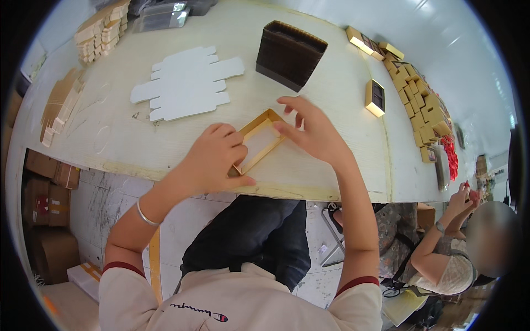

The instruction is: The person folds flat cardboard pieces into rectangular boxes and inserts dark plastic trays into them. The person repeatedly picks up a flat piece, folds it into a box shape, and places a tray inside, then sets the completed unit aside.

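tray: a shallow rectangular gold-edged cardboard tray (pixel 259 142) lies flat on the pale wooden tabletop (pixel 331 165), close to its near edge, directly in front of the person.
long axis: runs diagonally, from the corner nearest the near edge under the left hand up to the far corner that points toward the dark brown stack.
left hand (pixel 212 160): fingers curled together over the tray's near-left wall, thumb lying along the tabletop at the near corner; it pinches that wall.
right hand (pixel 314 132): fingers spread apart, thumb tip touching the tray's right wall near the far corner, the other fingers raised above the tabletop.
nearer hand: both touch the tray; the left has the firmer hold, the right only a light touch.
behind the tray: flat white die-cut card blanks (pixel 185 83) toward the far left, a ribbed dark brown stack of liners (pixel 290 52) toward the far edge.
right edge: a row of small gold boxes (pixel 417 105).
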Action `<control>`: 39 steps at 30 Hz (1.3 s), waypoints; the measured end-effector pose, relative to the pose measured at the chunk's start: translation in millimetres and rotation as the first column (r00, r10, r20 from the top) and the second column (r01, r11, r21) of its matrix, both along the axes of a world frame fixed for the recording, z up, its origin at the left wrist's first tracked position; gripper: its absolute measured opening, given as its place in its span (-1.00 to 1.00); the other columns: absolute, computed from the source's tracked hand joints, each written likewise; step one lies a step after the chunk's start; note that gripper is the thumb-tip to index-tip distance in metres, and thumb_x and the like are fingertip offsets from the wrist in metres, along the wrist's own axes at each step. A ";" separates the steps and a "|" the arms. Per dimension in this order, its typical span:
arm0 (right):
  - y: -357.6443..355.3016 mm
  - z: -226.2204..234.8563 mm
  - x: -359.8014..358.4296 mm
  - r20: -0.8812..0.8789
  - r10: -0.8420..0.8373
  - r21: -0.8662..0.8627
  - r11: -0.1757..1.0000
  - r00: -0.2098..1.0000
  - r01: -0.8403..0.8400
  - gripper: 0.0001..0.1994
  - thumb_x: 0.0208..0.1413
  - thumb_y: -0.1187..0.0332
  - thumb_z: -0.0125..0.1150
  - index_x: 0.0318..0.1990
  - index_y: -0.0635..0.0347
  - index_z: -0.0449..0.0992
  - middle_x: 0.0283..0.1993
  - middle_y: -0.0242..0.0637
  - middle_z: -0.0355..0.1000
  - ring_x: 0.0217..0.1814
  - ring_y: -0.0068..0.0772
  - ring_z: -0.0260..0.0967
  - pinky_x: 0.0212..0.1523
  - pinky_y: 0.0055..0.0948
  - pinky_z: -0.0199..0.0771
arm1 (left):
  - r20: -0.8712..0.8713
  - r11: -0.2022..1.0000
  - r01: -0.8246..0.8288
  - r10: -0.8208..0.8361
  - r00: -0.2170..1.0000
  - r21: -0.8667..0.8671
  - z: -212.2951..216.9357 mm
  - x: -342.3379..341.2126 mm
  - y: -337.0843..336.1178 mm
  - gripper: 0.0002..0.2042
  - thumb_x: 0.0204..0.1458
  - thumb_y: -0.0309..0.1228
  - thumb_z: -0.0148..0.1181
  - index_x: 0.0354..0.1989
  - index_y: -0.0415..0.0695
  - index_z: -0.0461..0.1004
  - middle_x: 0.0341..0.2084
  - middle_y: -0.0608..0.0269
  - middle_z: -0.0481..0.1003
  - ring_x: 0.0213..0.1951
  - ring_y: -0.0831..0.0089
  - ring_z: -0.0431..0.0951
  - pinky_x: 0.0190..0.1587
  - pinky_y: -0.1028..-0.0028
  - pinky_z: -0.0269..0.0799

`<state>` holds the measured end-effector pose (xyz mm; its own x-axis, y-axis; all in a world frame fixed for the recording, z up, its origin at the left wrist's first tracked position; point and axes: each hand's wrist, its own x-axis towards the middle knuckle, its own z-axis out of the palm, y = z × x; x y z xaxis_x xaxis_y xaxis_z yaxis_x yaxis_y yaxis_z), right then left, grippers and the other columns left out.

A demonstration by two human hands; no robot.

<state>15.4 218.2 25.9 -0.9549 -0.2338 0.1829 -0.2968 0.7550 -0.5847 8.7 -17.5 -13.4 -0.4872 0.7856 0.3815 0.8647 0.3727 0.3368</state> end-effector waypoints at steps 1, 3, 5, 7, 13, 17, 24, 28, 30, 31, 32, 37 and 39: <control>-6.4 0.6 -6.6 0.127 -0.032 0.114 0.993 0.991 0.018 -0.61 0.01 0.43 0.23 0.04 0.22 0.40 -0.13 -0.09 0.43 -0.27 -0.19 0.42 -0.24 -0.30 0.42 | -0.075 0.999 -0.020 0.024 0.997 0.044 -7.5 4.2 3.1 -0.66 -0.27 -0.17 0.41 -0.55 -0.13 0.39 -0.48 0.26 0.37 -0.20 0.22 0.40 -0.08 0.30 0.35; -12.5 -2.5 -17.2 0.221 -0.051 0.390 0.920 0.974 -0.040 -0.49 -0.06 0.48 0.17 0.14 0.16 0.29 -0.25 0.00 0.48 -0.17 0.02 0.42 -0.15 -0.19 0.41 | -0.049 0.994 -0.025 0.031 0.998 0.108 -12.1 5.8 7.5 -0.70 -0.29 -0.26 0.40 -0.54 -0.10 0.37 -0.41 0.24 0.38 -0.22 0.20 0.40 -0.13 0.30 0.35; -10.9 0.3 -24.3 0.362 -0.011 0.347 0.930 0.932 -0.124 -0.47 -0.07 0.53 0.12 0.15 0.12 0.27 -0.21 0.01 0.47 -0.13 0.06 0.42 -0.12 -0.17 0.41 | -0.032 0.982 -0.062 0.068 0.997 0.177 -15.3 7.6 9.4 -0.71 -0.28 -0.31 0.39 -0.46 -0.09 0.38 -0.30 0.20 0.39 -0.21 0.17 0.42 -0.14 0.29 0.37; -7.3 1.1 -28.4 0.445 0.034 0.275 0.946 0.895 -0.173 -0.46 -0.08 0.57 0.10 0.15 0.10 0.25 -0.18 0.03 0.47 -0.09 0.09 0.42 -0.09 -0.15 0.40 | -0.020 0.960 -0.126 0.135 0.991 0.251 -17.7 9.6 9.0 -0.69 -0.26 -0.33 0.36 -0.33 -0.10 0.42 -0.14 0.14 0.38 -0.18 0.14 0.44 -0.12 0.26 0.39; -8.8 -12.7 -14.3 0.305 0.050 0.303 0.942 0.951 -0.147 -0.54 -0.03 0.57 0.08 0.10 0.17 0.26 -0.13 0.09 0.48 -0.06 0.14 0.43 -0.08 -0.09 0.41 | 0.058 0.963 -0.124 0.113 0.992 0.240 -20.5 4.7 4.3 -0.48 -0.23 -0.33 0.34 0.00 -0.08 0.37 0.12 0.06 0.25 -0.15 0.09 0.46 -0.09 0.23 0.39; -6.0 -6.9 -7.5 0.360 0.001 0.200 0.977 0.933 -0.078 -0.46 -0.05 0.63 0.08 0.17 0.14 0.21 -0.08 0.09 0.48 0.00 0.13 0.42 -0.04 -0.09 0.41 | 0.059 0.949 -0.190 0.181 0.982 0.250 -19.8 6.0 7.5 -0.39 -0.24 -0.32 0.34 0.09 -0.09 0.32 0.07 0.06 0.31 -0.14 0.09 0.42 -0.03 0.20 0.32; -7.3 46.2 -16.0 0.054 -0.219 0.479 0.862 0.974 0.167 -0.49 0.08 0.19 0.18 0.18 0.07 0.24 -0.09 -0.02 0.49 -0.08 0.04 0.46 -0.12 -0.17 0.46 | 0.133 0.948 -0.231 0.205 0.970 0.221 -17.0 2.9 6.9 -0.35 -0.21 -0.32 0.36 0.13 -0.10 0.27 -0.12 0.11 0.42 -0.06 0.12 0.37 0.04 0.21 0.21; 28.1 64.5 -51.2 -0.566 -0.098 0.358 0.865 0.818 0.351 -0.80 0.04 0.34 0.26 -0.18 0.16 0.52 -0.24 -0.17 0.42 -0.15 -0.14 0.40 -0.13 -0.19 0.39 | 0.147 0.951 -0.177 0.143 0.979 0.255 -15.3 4.4 9.1 -0.32 -0.21 -0.34 0.37 0.17 -0.10 0.24 -0.10 0.09 0.41 -0.03 0.12 0.37 0.06 0.21 0.21; 43.1 44.8 -77.0 -0.611 0.030 0.483 0.806 0.791 0.343 -0.85 0.02 0.38 0.26 -0.24 0.17 0.55 -0.25 -0.17 0.40 -0.14 -0.21 0.37 -0.08 -0.21 0.34 | 0.143 0.948 -0.167 0.132 0.981 0.271 -15.8 3.1 7.8 -0.30 -0.21 -0.34 0.38 0.19 -0.10 0.23 -0.09 0.08 0.41 -0.01 0.11 0.37 0.09 0.21 0.20; 48.8 40.9 -84.6 -0.575 0.024 0.530 0.772 0.817 0.350 -0.91 -0.01 0.39 0.27 -0.35 0.16 0.59 -0.27 -0.22 0.44 -0.14 -0.27 0.36 -0.05 -0.23 0.29 | 0.157 0.946 -0.169 0.129 0.979 0.276 -14.0 4.1 7.1 -0.29 -0.20 -0.34 0.38 0.20 -0.10 0.22 -0.08 0.08 0.41 0.00 0.11 0.37 0.10 0.21 0.19; 45.8 43.1 -86.9 -0.542 -0.001 0.521 0.784 0.840 0.337 -0.93 -0.02 0.39 0.27 -0.37 0.15 0.59 -0.29 -0.25 0.45 -0.14 -0.28 0.36 -0.07 -0.23 0.28 | 0.175 0.943 -0.177 0.131 0.976 0.281 -13.3 4.8 5.5 -0.28 -0.20 -0.34 0.38 0.21 -0.10 0.21 -0.08 0.08 0.41 0.01 0.11 0.36 0.12 0.21 0.19; 41.9 64.4 -87.3 -0.385 -0.136 0.369 0.884 0.913 0.287 -0.87 -0.07 0.32 0.35 -0.51 0.16 0.57 -0.44 -0.35 0.51 -0.27 -0.26 0.38 -0.17 -0.24 0.29 | 0.180 0.946 -0.212 0.170 0.969 0.246 -16.3 5.2 2.1 -0.28 -0.21 -0.30 0.38 0.22 -0.07 0.23 -0.03 0.12 0.42 0.01 0.11 0.35 0.14 0.21 0.16; 49.4 67.1 -86.4 -0.311 -0.120 0.284 0.935 0.943 0.213 -0.79 -0.02 0.29 0.35 -0.50 0.27 0.55 -0.49 -0.28 0.50 -0.44 -0.30 0.40 -0.33 -0.33 0.35 | 0.161 0.952 -0.226 0.195 0.967 0.207 -15.6 6.8 2.5 -0.28 -0.21 -0.28 0.38 0.22 -0.07 0.24 -0.01 0.14 0.41 -0.01 0.12 0.34 0.13 0.22 0.16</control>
<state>-71.0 267.6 93.1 -0.9032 -0.1650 0.3963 -0.2692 0.9368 -0.2235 15.6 -14.9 -29.0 -0.6923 0.5626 0.4519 0.7140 0.4435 0.5417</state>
